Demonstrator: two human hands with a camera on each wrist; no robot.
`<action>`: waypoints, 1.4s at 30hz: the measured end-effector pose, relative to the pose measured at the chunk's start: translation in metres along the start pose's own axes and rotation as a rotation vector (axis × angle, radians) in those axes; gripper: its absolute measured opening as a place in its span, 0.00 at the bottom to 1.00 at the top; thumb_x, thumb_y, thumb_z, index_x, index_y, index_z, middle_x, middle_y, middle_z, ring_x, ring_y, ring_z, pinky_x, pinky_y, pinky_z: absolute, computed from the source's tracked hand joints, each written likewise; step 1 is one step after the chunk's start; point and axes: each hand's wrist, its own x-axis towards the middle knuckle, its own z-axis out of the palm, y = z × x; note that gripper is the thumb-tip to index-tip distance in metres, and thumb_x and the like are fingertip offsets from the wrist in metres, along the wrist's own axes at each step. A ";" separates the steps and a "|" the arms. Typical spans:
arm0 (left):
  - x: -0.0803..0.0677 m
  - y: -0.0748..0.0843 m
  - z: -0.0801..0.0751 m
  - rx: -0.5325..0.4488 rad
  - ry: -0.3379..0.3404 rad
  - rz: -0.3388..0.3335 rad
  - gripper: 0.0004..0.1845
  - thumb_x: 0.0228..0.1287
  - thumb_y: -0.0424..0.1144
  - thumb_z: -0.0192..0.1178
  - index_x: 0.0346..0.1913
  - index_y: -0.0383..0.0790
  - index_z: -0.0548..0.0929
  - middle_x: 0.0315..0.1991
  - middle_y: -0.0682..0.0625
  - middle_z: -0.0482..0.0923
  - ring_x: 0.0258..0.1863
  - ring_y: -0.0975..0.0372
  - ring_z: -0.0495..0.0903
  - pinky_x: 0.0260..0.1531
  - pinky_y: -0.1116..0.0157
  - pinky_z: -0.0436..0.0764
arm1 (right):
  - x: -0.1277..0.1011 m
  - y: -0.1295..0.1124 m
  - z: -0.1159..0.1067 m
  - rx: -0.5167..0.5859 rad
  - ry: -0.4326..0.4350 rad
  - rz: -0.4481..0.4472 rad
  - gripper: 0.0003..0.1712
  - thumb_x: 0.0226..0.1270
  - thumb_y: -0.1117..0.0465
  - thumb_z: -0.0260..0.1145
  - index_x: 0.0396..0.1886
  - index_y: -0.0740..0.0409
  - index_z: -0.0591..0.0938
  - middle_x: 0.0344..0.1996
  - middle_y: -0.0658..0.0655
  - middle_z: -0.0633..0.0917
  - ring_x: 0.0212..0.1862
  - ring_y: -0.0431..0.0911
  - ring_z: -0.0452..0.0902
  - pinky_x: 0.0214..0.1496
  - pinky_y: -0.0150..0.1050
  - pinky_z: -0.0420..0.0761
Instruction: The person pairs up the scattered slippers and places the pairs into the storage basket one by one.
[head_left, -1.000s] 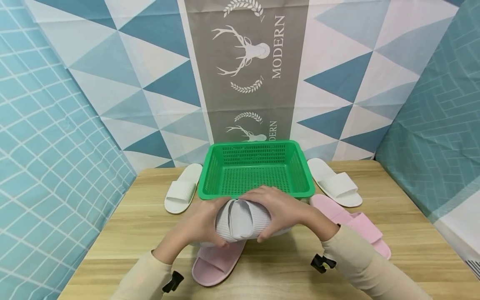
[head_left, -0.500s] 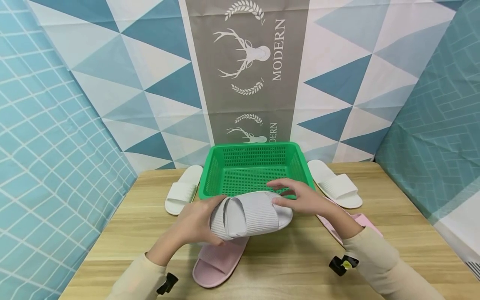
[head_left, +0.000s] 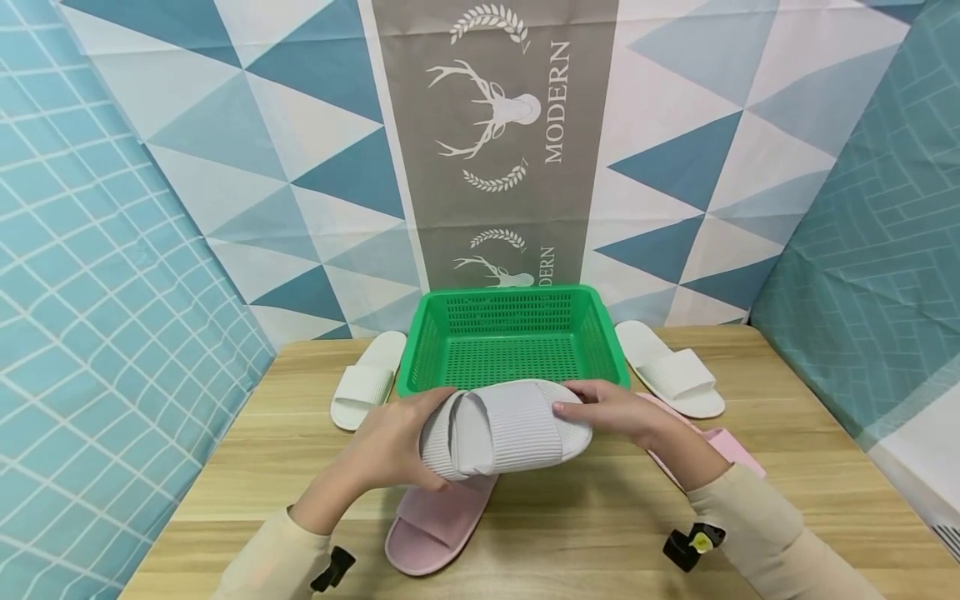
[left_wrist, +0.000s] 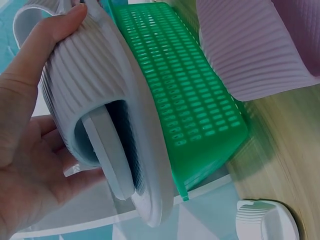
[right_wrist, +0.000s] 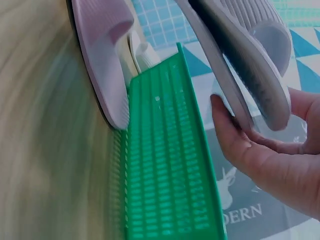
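Observation:
A pair of light grey slippers point(head_left: 517, 429) is held up above the table, just in front of the green basket point(head_left: 513, 358). One slipper's end passes through the other's strap, as the left wrist view shows. My left hand point(head_left: 397, 442) grips the straps at the left end, thumb on the near side. At the other end, my right hand point(head_left: 615, 408) pinches the tip; the right wrist view shows a gap between the two soles point(right_wrist: 235, 65) there. Below the pair lies a pink slipper point(head_left: 435, 525), partly covered.
White slippers lie on either side of the basket, one on the left point(head_left: 367, 383) and one on the right point(head_left: 667, 371). Another pink slipper point(head_left: 731, 450) lies partly behind my right forearm. Patterned cloth point(head_left: 495, 192) hangs behind the wooden table point(head_left: 585, 533).
My right hand has come off the straps and moved right to the far end of the grey slippers, where it now pinches the tip. My left hand has kept its grip.

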 end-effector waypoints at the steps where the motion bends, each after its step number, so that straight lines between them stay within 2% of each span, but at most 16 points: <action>1: 0.000 0.000 0.000 -0.001 0.001 0.004 0.60 0.14 0.57 0.79 0.65 0.46 0.70 0.57 0.51 0.80 0.50 0.60 0.81 0.42 0.60 0.83 | 0.001 0.001 0.002 0.042 -0.017 0.000 0.35 0.71 0.52 0.59 0.68 0.70 0.64 0.49 0.55 0.81 0.47 0.39 0.78 0.49 0.32 0.78; 7: -0.002 -0.003 0.000 -0.087 -0.053 0.020 0.62 0.18 0.52 0.81 0.68 0.40 0.67 0.62 0.45 0.76 0.59 0.52 0.77 0.55 0.53 0.79 | 0.008 0.008 0.010 0.260 -0.096 -0.011 0.35 0.72 0.59 0.57 0.69 0.76 0.58 0.42 0.44 0.83 0.44 0.36 0.81 0.47 0.31 0.81; 13: -0.004 -0.006 0.002 -0.189 -0.100 0.022 0.63 0.25 0.51 0.82 0.70 0.34 0.62 0.66 0.40 0.70 0.65 0.47 0.71 0.62 0.47 0.72 | 0.009 0.013 0.011 0.366 -0.096 -0.013 0.31 0.73 0.61 0.53 0.67 0.78 0.59 0.37 0.42 0.86 0.40 0.35 0.83 0.44 0.29 0.82; 18: -0.013 -0.013 0.004 -0.257 -0.083 -0.015 0.63 0.28 0.52 0.81 0.71 0.34 0.60 0.70 0.38 0.64 0.70 0.45 0.64 0.67 0.45 0.66 | 0.011 0.014 0.012 0.386 -0.073 -0.005 0.30 0.74 0.62 0.52 0.67 0.78 0.60 0.37 0.43 0.86 0.39 0.35 0.83 0.43 0.29 0.82; 22: -0.023 -0.024 0.006 -0.289 -0.024 -0.056 0.56 0.37 0.50 0.79 0.70 0.32 0.62 0.69 0.36 0.65 0.69 0.42 0.65 0.65 0.43 0.67 | 0.008 0.015 0.010 0.380 -0.053 -0.003 0.31 0.74 0.62 0.52 0.67 0.79 0.59 0.38 0.43 0.85 0.40 0.35 0.82 0.43 0.29 0.82; 26: -0.029 -0.034 0.006 -0.328 0.016 -0.137 0.46 0.48 0.49 0.73 0.68 0.32 0.66 0.67 0.36 0.68 0.67 0.41 0.67 0.63 0.42 0.69 | 0.004 0.015 0.003 0.377 -0.044 -0.003 0.32 0.74 0.61 0.51 0.68 0.79 0.56 0.39 0.43 0.84 0.42 0.35 0.82 0.44 0.30 0.82; 31: -0.031 -0.041 0.002 -0.414 -0.010 -0.305 0.37 0.61 0.50 0.64 0.67 0.33 0.67 0.67 0.35 0.68 0.68 0.41 0.65 0.63 0.42 0.68 | 0.000 0.016 -0.004 0.380 -0.051 0.003 0.32 0.76 0.61 0.48 0.69 0.79 0.55 0.40 0.42 0.84 0.44 0.35 0.81 0.47 0.30 0.81; 38: -0.026 -0.048 -0.005 -0.686 -0.143 -0.563 0.33 0.71 0.51 0.52 0.69 0.31 0.63 0.66 0.33 0.68 0.65 0.43 0.70 0.60 0.49 0.75 | 0.000 0.012 -0.006 0.390 -0.063 0.002 0.30 0.76 0.60 0.48 0.68 0.78 0.58 0.40 0.43 0.85 0.44 0.35 0.82 0.47 0.31 0.82; 42: -0.024 -0.051 -0.004 -0.855 -0.181 -0.637 0.34 0.72 0.50 0.51 0.68 0.27 0.62 0.64 0.32 0.70 0.60 0.51 0.75 0.58 0.55 0.78 | 0.000 0.011 -0.007 0.390 -0.059 0.007 0.30 0.76 0.60 0.47 0.68 0.79 0.57 0.40 0.43 0.85 0.43 0.35 0.82 0.46 0.31 0.82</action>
